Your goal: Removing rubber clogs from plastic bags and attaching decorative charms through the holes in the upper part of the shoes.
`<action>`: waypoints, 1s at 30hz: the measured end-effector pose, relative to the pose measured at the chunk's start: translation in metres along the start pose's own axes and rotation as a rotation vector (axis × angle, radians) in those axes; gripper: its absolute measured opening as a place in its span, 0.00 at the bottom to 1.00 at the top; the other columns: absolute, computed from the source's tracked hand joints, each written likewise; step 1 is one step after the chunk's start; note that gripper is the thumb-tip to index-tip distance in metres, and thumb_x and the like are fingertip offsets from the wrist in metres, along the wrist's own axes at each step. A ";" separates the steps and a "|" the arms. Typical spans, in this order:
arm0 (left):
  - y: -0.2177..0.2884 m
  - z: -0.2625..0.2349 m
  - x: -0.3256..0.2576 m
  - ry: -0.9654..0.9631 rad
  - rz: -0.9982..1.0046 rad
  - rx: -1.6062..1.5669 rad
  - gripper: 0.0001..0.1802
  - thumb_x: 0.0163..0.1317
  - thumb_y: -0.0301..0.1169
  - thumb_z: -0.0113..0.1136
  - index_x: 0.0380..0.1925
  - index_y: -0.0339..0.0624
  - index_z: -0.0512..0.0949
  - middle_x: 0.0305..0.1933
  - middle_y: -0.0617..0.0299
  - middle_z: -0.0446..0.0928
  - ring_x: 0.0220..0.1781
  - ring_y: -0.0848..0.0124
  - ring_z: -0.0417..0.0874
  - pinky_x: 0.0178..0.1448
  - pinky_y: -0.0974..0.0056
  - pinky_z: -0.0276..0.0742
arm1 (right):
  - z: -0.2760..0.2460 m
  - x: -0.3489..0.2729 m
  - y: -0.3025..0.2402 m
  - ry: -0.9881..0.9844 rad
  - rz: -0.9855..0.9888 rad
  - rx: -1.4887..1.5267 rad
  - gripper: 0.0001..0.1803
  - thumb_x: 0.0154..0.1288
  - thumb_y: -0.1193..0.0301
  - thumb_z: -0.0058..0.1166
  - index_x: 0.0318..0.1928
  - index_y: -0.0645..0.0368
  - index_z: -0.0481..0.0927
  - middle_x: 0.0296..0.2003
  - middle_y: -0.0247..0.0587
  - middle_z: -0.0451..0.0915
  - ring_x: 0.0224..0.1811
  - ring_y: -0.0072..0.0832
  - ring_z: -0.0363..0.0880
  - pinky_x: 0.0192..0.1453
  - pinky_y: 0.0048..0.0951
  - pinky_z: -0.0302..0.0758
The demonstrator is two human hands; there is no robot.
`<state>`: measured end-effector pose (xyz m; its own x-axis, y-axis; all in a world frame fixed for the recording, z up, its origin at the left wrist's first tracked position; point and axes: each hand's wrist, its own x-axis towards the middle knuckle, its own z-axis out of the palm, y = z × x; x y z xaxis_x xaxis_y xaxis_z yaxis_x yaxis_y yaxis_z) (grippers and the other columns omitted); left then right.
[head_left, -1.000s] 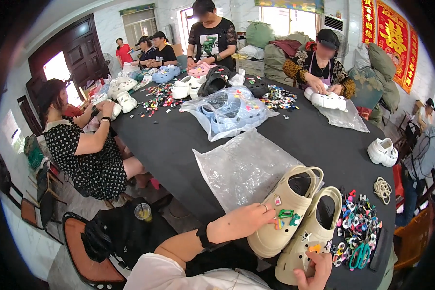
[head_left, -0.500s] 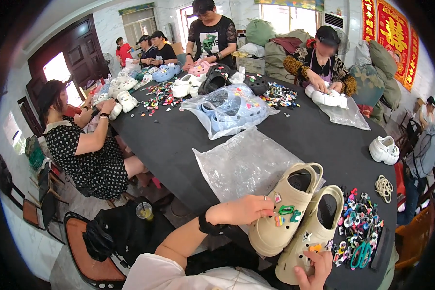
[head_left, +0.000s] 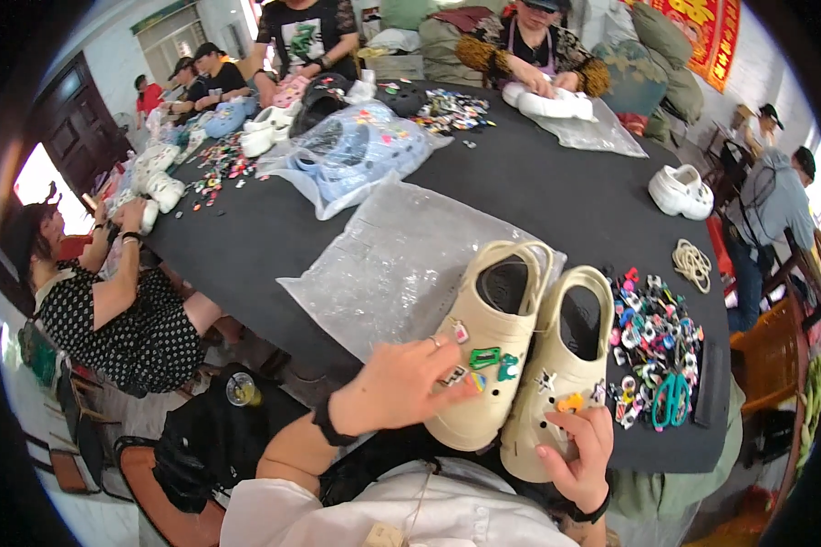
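Note:
A pair of beige clogs stands side by side at the table's near edge, heels pointing away. The left clog carries several charms, among them a green rectangular charm and a black-and-white charm. My left hand is at its outer side, thumb and forefinger apart around the black-and-white charm, which appears to sit on the shoe. On the right clog are an orange charm and a few others. My right hand rests against its toe, thumb and curled forefinger apart.
Loose charms lie heaped right of the clogs, with teal-handled scissors on them. A clear plastic bag lies flat beyond. Farther off are bagged blue clogs, a white clog and beige straps. Several people work around the table.
The view has shifted, so the table and clogs sit further left and higher. My left hand has drawn back slightly from the left clog, uncovering the black-and-white charm. My right hand stays at the right clog.

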<state>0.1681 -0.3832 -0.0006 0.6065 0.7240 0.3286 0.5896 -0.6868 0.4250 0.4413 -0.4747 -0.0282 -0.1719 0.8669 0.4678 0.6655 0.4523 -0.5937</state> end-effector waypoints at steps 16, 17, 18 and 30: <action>0.015 0.013 0.009 -0.038 0.018 0.323 0.24 0.65 0.50 0.57 0.32 0.37 0.72 0.25 0.53 0.74 0.23 0.57 0.83 0.24 0.61 0.81 | 0.003 -0.001 0.001 0.046 -0.031 0.020 0.19 0.52 0.62 0.63 0.42 0.59 0.81 0.29 0.38 0.67 0.32 0.33 0.63 0.35 0.32 0.61; 0.015 0.012 0.009 -0.079 0.050 0.370 0.21 0.67 0.48 0.56 0.31 0.38 0.72 0.23 0.55 0.73 0.21 0.59 0.83 0.23 0.62 0.80 | 0.003 -0.001 0.002 0.045 -0.036 0.022 0.19 0.52 0.62 0.63 0.42 0.60 0.81 0.29 0.38 0.67 0.32 0.33 0.64 0.35 0.31 0.61; 0.015 0.011 0.009 -0.094 0.052 0.366 0.21 0.67 0.48 0.56 0.31 0.38 0.72 0.23 0.55 0.73 0.21 0.59 0.83 0.23 0.62 0.80 | 0.003 -0.002 0.002 0.047 -0.036 0.021 0.19 0.52 0.62 0.63 0.42 0.60 0.81 0.29 0.38 0.67 0.32 0.33 0.64 0.35 0.31 0.61; -0.014 0.006 0.025 -0.087 0.471 0.116 0.10 0.63 0.34 0.58 0.31 0.39 0.72 0.26 0.57 0.74 0.23 0.60 0.81 0.26 0.61 0.79 | -0.005 0.005 -0.001 0.003 -0.116 0.012 0.15 0.59 0.71 0.64 0.46 0.62 0.80 0.37 0.46 0.76 0.36 0.43 0.73 0.43 0.39 0.69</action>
<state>0.1783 -0.3557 -0.0029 0.8609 0.3281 0.3889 0.2929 -0.9445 0.1486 0.4434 -0.4720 -0.0214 -0.2449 0.8079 0.5361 0.6326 0.5521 -0.5431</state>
